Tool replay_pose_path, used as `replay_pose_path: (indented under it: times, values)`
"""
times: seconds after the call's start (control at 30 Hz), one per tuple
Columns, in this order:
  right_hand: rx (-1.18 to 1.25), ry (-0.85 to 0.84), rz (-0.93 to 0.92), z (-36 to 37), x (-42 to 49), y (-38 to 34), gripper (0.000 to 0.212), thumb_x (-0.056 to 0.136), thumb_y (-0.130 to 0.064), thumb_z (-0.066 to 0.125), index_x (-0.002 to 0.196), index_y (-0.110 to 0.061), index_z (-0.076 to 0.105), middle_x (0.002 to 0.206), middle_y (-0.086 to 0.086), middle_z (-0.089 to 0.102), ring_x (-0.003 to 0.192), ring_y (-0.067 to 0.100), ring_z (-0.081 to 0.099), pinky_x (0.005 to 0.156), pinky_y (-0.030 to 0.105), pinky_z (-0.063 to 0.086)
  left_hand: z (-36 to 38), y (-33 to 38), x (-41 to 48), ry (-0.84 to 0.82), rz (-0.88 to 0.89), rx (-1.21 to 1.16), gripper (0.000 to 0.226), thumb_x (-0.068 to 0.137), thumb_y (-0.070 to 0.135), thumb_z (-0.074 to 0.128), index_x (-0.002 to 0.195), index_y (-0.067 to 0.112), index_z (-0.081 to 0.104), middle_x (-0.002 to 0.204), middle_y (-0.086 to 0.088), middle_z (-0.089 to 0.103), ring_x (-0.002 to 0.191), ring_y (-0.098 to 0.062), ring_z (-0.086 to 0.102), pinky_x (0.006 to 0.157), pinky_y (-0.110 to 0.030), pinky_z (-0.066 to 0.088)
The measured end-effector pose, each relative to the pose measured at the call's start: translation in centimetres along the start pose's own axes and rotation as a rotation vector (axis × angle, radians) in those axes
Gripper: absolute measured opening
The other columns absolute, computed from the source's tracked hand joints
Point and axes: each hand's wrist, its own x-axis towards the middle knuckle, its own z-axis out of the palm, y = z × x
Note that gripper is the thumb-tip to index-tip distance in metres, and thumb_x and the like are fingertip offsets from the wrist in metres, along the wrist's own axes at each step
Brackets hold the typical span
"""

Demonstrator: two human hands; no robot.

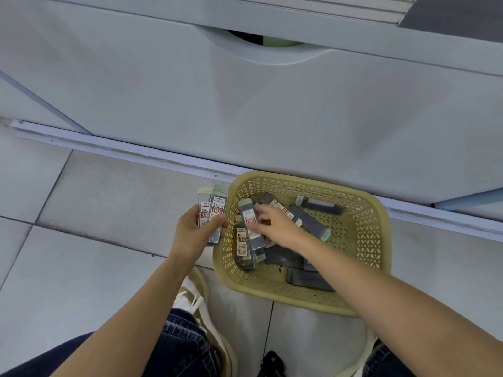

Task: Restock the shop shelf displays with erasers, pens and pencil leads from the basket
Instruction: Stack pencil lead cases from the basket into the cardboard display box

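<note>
Gathering pencil lead cases from the basket on the floor.

The left hand (194,235) was closed around two lead cases (213,210), held upright just beside the yellow basket (375,240), probably to collect several before going to the shelf. The right hand (275,227), inside the basket, had its fingers pinched on a green-capped case (249,216); more cases (307,221) lay loose on the bottom.
</note>
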Motion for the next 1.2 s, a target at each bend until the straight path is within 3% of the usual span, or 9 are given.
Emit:
replay_pose_path:
  times: [0.1, 0.23, 0.3, 0.4, 0.53, 0.67, 0.83, 1.03, 1.2]
  values:
    - [-0.091, 0.086, -0.033, 2.0, 0.3, 0.5, 0.04, 0.086, -0.026, 0.072, 0.121, -0.011, 0.059, 0.102, 0.013, 0.068, 0.09, 0.025, 0.065, 0.073, 0.037, 0.051, 0.0, -0.1, 0.0, -0.004, 0.009, -0.005, 0.021, 0.086, 0.02, 0.072, 0.105, 0.013, 0.065, 0.086, 0.001, 0.076, 0.074, -0.014, 0.073, 0.057, -0.023, 0.056]
    - [-0.289, 0.264, -0.125, 2.8, 0.6, 0.8, 0.034, 0.084, -0.033, 0.072, 0.11, -0.011, 0.066, 0.102, 0.006, 0.06, 0.091, 0.02, 0.055, 0.072, 0.032, 0.042, -0.1, -0.1, -0.1, -0.014, 0.013, -0.006, 0.021, 0.087, 0.021, 0.071, 0.106, 0.014, 0.064, 0.087, 0.002, 0.076, 0.076, -0.013, 0.073, 0.057, -0.022, 0.056]
    - [-0.239, 0.288, -0.144, 2.4, 0.3, 0.6, 0.035, 0.086, -0.033, 0.07, 0.113, -0.013, 0.064, 0.106, 0.002, 0.053, 0.094, 0.016, 0.051, 0.076, 0.03, 0.039, -0.1, 0.1, -0.2, -0.015, 0.016, -0.008, 0.023, 0.087, 0.021, 0.071, 0.107, 0.014, 0.065, 0.088, 0.001, 0.076, 0.077, -0.014, 0.073, 0.058, -0.023, 0.056]
    - [0.016, 0.331, -0.13, 0.9, -0.6, -0.3, 0.028, 0.091, -0.027, 0.065, 0.118, -0.016, 0.062, 0.112, -0.003, 0.064, 0.101, 0.011, 0.06, 0.093, 0.036, 0.049, 0.0, 0.4, -0.3, -0.021, 0.026, -0.004, 0.022, 0.087, 0.019, 0.071, 0.108, 0.012, 0.064, 0.088, -0.003, 0.076, 0.076, -0.016, 0.073, 0.059, -0.024, 0.057]
    - [0.323, 0.248, -0.103, -2.4, -2.1, -2.0, 0.018, 0.09, -0.025, 0.066, 0.109, -0.022, 0.066, 0.107, -0.003, 0.073, 0.101, 0.014, 0.068, 0.097, 0.043, 0.052, 0.9, 1.4, -0.7, -0.058, 0.079, 0.018, 0.014, 0.09, 0.015, 0.068, 0.103, 0.014, 0.064, 0.084, -0.006, 0.076, 0.071, -0.015, 0.072, 0.058, -0.026, 0.058]
    - [0.413, 0.17, -0.163, -5.4, -4.2, -3.6, 0.039, 0.078, -0.036, 0.072, 0.11, -0.014, 0.068, 0.109, 0.006, 0.073, 0.106, 0.026, 0.067, 0.099, 0.047, 0.049, 3.1, 3.2, -1.7, -0.101, 0.064, -0.046, 0.011, 0.092, 0.014, 0.065, 0.103, 0.016, 0.064, 0.087, -0.001, 0.077, 0.075, -0.014, 0.073, 0.059, -0.022, 0.056]
    - [0.468, 0.128, -0.198, -6.2, -6.5, -4.2, 0.04, 0.08, -0.03, 0.07, 0.114, -0.009, 0.065, 0.11, 0.011, 0.072, 0.103, 0.027, 0.068, 0.094, 0.041, 0.053, 5.6, 4.9, -3.7, -0.28, 0.025, -0.089, 0.032, 0.087, 0.033, 0.067, 0.109, 0.01, 0.067, 0.099, -0.011, 0.075, 0.089, -0.031, 0.072, 0.078, -0.042, 0.06]
    - [0.522, 0.17, -0.2, -6.9, -7.7, -4.0, 0.03, 0.083, -0.018, 0.069, 0.112, -0.01, 0.066, 0.102, 0.006, 0.073, 0.092, 0.02, 0.069, 0.074, 0.027, 0.056, 5.7, 4.9, -4.8, -0.291, 0.041, 0.106, 0.03, 0.08, 0.009, 0.077, 0.105, 0.012, 0.063, 0.093, -0.006, 0.076, 0.082, -0.022, 0.074, 0.066, -0.032, 0.059]
    - [0.461, 0.042, -0.15, -8.3, -7.7, -4.0, 0.035, 0.076, -0.024, 0.071, 0.109, -0.014, 0.068, 0.104, 0.005, 0.072, 0.094, 0.019, 0.067, 0.085, 0.033, 0.052, 5.2, 5.5, -5.2, -0.398, 0.07, 0.313, 0.03, 0.082, 0.005, 0.075, 0.106, 0.008, 0.058, 0.086, -0.006, 0.072, 0.069, -0.015, 0.071, 0.056, -0.023, 0.054]
